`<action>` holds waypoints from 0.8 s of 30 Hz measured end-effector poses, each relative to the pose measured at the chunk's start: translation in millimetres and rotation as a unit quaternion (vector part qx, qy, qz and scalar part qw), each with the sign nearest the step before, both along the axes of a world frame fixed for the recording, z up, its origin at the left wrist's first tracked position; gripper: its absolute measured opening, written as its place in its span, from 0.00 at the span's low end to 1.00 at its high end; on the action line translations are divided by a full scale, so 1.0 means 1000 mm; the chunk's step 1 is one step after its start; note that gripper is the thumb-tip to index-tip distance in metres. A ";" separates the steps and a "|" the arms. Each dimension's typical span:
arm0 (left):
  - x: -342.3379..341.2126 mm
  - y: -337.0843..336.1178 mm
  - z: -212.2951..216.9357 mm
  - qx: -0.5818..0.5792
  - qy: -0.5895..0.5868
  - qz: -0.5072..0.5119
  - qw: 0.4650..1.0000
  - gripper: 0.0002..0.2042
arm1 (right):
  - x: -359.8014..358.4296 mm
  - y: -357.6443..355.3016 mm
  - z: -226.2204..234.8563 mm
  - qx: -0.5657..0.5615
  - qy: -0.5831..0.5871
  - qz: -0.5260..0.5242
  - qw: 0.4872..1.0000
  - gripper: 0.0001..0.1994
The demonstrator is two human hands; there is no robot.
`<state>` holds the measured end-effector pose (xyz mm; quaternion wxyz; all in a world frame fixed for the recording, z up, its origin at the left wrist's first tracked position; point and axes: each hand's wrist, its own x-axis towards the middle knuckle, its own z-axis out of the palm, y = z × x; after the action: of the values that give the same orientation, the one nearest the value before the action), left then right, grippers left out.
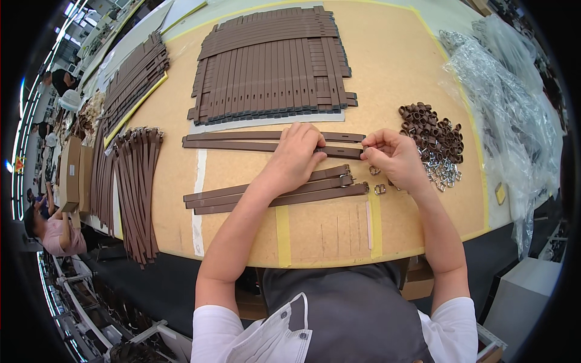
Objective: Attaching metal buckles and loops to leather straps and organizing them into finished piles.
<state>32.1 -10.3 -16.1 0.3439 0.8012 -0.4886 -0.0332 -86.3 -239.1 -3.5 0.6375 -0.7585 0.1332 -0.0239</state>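
flat dark brown strap [346, 153] with a small slot lies crosswise on the tan work board [315, 239], its right end between the person's two hands. the left hand [293, 158] is bent over it from above, thumb and fingers gripping the strap a little short of that end. the right hand [396, 158] is closed in a pinch, thumb and fingertips together at the very tip; whether a small part sits between them as well is hidden.

just beyond it runs a second brown strap [236, 137], close alongside, passing by the left hand's fingers. nearer the person, three brown straps with metal buckles [327, 186] at their right ends lie at a slant, partly behind the left forearm. a small loose silver buckle [380, 189] rests just below the right hand.

to the right of that hand is a heap of small brown ring-shaped loops [433, 130], touching a pile of shiny silver buckles [445, 172]. crumpled clear plastic sheeting [505, 97] spreads along the table's right side.

a broad, neat stack of brown straps [266, 75] sits at the far side of the board, some laid across the others. on the left, a fanned bundle of brown straps [138, 193] reaches over the near edge. farther left, a co-worker in a pink top [63, 237] is near an upright brown cardboard box [70, 172].
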 end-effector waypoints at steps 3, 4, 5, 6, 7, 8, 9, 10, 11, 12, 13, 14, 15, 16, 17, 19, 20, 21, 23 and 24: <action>0.002 0.004 0.004 -0.006 0.036 0.030 0.999 0.11 | 0.003 0.005 -0.004 0.032 0.009 -0.015 0.999 0.09; 0.002 0.006 0.006 -0.004 0.025 0.042 0.999 0.11 | 0.004 0.004 -0.004 0.025 0.015 -0.014 0.999 0.10; 0.003 0.008 0.009 -0.003 0.014 0.054 0.998 0.10 | 0.005 0.002 -0.004 0.018 0.021 -0.013 1.000 0.10; 0.004 0.011 0.012 -0.001 0.003 0.065 0.998 0.10 | 0.005 0.001 -0.006 0.023 0.021 -0.010 0.999 0.10; 0.006 0.013 0.015 -0.029 -0.020 0.060 0.998 0.11 | 0.005 -0.001 -0.008 0.027 0.022 -0.009 0.999 0.10; 0.009 0.016 0.020 -0.058 -0.042 0.055 0.996 0.11 | 0.005 -0.002 -0.008 0.031 0.022 -0.008 0.999 0.10; 0.011 0.019 0.025 -0.087 -0.064 0.050 0.993 0.11 | 0.004 -0.002 -0.006 0.058 0.021 -0.016 0.998 0.09; 0.013 0.022 0.033 -0.142 -0.112 0.042 0.983 0.11 | 0.005 0.002 -0.001 0.086 0.019 -0.021 0.996 0.09; 0.010 0.022 0.041 -0.157 -0.094 0.042 0.982 0.10 | 0.004 0.004 0.003 0.113 0.019 -0.029 0.993 0.09; 0.003 0.023 0.049 -0.171 -0.076 0.043 0.981 0.10 | 0.004 0.003 0.005 0.154 0.016 -0.027 0.988 0.09; -0.002 0.024 0.052 -0.185 -0.059 0.047 0.980 0.09 | 0.004 0.004 0.006 0.195 0.014 -0.022 0.981 0.09; -0.006 0.020 0.046 -0.200 -0.043 0.040 0.978 0.09 | 0.005 0.004 0.007 0.235 0.012 -0.017 0.972 0.09; -0.009 0.018 0.039 -0.187 -0.035 0.035 0.981 0.10 | 0.004 0.004 0.006 0.259 0.011 -0.003 0.966 0.09; -0.012 0.015 0.033 -0.173 -0.026 0.028 0.984 0.11 | 0.003 0.004 0.004 0.284 0.011 0.010 0.959 0.10; -0.014 0.013 0.029 -0.159 -0.017 0.022 0.987 0.12 | 0.002 0.004 0.002 0.309 0.011 0.022 0.951 0.10; -0.015 0.011 0.026 -0.168 0.001 0.030 0.985 0.12 | 0.001 0.002 -0.001 0.316 0.009 0.030 0.948 0.10; -0.015 0.011 0.025 -0.172 0.008 0.032 0.985 0.12 | 0.000 0.001 -0.002 0.319 0.008 0.033 0.947 0.10; -0.014 0.011 0.025 -0.176 0.014 0.034 0.984 0.12 | 0.000 0.003 -0.001 0.300 -0.001 0.022 0.954 0.10; -0.014 0.011 0.026 -0.169 0.014 0.032 0.985 0.12 | -0.001 0.012 0.001 0.263 -0.019 0.000 0.965 0.11; -0.015 0.011 0.027 -0.166 0.015 0.030 0.986 0.12 | -0.001 0.013 0.003 0.247 -0.020 -0.001 0.969 0.11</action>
<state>17.5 0.4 11.0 0.4802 0.7468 -0.4576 0.0471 -87.6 -225.8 -0.8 0.8079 -0.5763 0.1230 -0.0060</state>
